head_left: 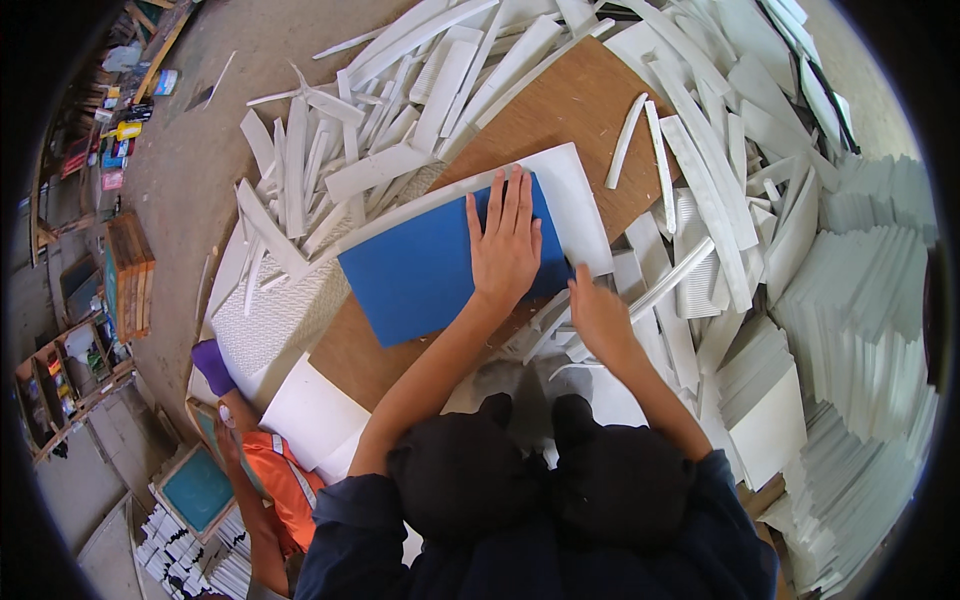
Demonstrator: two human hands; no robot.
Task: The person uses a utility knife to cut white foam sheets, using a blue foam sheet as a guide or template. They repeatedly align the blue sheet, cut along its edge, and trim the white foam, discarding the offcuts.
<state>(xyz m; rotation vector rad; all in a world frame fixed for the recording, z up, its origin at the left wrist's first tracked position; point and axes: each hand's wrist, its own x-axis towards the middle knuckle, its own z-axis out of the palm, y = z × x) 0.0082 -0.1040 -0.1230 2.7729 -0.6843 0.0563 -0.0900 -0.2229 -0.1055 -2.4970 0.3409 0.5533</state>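
Pressing a blue rectangular flat panel (415, 270) onto a white foam-like sheet (583, 205): left hand (507, 250) wide and flat, right hand (598, 318) curled narrow by the panel's lower right corner.
Panel sits on sheet, over brown plywood board (545, 115); can't tell whether right hand grips anything. Probably best: left palm's weight even so panel and sheet don't slip, fingertips back from the edges, right hand's path clear of long white offcut strips (690, 165).

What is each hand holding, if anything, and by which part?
Left hand: nothing held, flat on the blue board. Right hand: closed, seemingly around a small dark tool; the held part is hidden.
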